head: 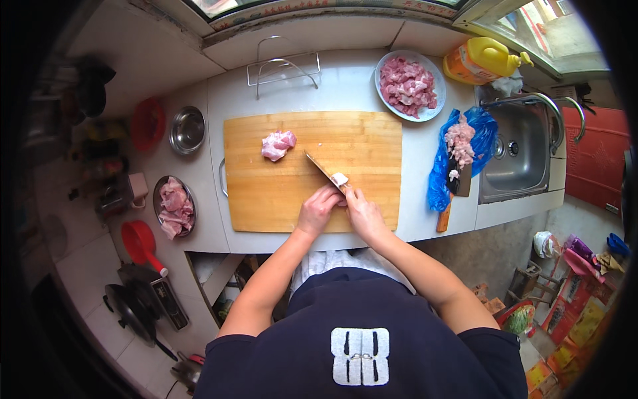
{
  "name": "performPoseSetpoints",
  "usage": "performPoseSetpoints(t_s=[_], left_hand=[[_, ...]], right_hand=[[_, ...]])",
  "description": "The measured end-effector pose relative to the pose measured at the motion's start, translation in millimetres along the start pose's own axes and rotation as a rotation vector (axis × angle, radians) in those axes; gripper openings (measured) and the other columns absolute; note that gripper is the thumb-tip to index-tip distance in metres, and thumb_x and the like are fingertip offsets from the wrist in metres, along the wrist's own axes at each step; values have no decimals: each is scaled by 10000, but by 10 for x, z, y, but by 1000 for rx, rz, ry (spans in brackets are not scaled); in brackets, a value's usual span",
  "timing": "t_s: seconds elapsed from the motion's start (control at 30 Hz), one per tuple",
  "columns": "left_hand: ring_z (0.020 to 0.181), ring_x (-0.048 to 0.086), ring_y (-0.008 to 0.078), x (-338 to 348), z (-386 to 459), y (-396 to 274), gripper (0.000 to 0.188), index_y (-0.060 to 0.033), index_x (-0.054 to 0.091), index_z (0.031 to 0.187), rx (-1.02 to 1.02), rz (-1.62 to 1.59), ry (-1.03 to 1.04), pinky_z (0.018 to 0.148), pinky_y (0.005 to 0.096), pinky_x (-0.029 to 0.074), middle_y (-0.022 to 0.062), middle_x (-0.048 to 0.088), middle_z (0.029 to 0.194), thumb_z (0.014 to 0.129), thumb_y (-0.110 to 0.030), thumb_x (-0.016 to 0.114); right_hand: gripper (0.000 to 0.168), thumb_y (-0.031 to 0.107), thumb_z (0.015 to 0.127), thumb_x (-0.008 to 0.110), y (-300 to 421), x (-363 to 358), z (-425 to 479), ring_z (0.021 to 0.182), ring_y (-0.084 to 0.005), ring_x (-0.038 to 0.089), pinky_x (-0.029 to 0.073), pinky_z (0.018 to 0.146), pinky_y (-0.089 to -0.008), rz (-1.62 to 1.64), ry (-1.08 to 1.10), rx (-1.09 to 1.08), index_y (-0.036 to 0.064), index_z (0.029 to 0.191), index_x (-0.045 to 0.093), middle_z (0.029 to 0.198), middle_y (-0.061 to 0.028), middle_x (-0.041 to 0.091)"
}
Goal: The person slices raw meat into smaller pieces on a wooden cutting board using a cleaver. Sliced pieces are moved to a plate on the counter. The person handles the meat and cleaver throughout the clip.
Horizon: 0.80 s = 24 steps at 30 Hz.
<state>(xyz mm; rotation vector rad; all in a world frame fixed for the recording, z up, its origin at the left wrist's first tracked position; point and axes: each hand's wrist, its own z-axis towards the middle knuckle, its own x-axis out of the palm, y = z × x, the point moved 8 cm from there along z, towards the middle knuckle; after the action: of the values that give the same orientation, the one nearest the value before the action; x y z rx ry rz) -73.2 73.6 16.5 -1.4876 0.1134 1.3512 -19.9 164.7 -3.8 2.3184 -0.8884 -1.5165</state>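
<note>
My right hand (pixel 365 213) grips the handle of a kitchen knife (pixel 321 169) above the lower part of a wooden cutting board (pixel 279 199). The blade points up and to the left. A small whitish piece of meat or fat (pixel 340 179) is at the right side of the blade. Close against the blade near its handle is my left hand (pixel 316 210), fingers curled and pressed together; whatever lies beneath them is hidden. A pink chunk of raw meat (pixel 278 145) rests on the board's upper left, apart from both hands.
A plate (pixel 440 107) of cut meat stands behind the board's right corner. To the right, a cleaver (pixel 445 213) and fatty trimmings (pixel 460 139) lie on a blue plastic bag (pixel 437 187) beside the sink (pixel 518 174). Leftward are a meat dish (pixel 193 224), metal bowl (pixel 187 130) and wire rack (pixel 282 80).
</note>
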Motion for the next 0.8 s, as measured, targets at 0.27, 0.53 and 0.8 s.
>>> performPoseSetpoints(t_s=[0.27,0.53,0.8], left_hand=[[923,590,293,-97,-200,107,170,-76,612,844,-98,-19,-102,783,382,510,72,585,923,709,-2,683],[916,572,262,-228,-215,-3,316,-106,610,927,-183,41,-118,762,360,498,54,563,967,659,-136,775],[930,558,297,-237,-109,93,499,-79,556,1192,-551,77,-217,809,383,481,135,538,1022,737,-157,745]], right_hand=[[391,71,819,531,-624,-192,-296,725,-424,615,512,629,-491,116,-186,24,13,1200,461,1010,-221,593],[345,55,811,542,-507,-484,-539,706,-424,609,515,631,-493,199,-245,-20,27,1149,476,972,-190,594],[291,15,821,524,-561,-364,-852,716,-419,598,480,618,-484,204,-127,47,10,1108,476,862,-216,583]])
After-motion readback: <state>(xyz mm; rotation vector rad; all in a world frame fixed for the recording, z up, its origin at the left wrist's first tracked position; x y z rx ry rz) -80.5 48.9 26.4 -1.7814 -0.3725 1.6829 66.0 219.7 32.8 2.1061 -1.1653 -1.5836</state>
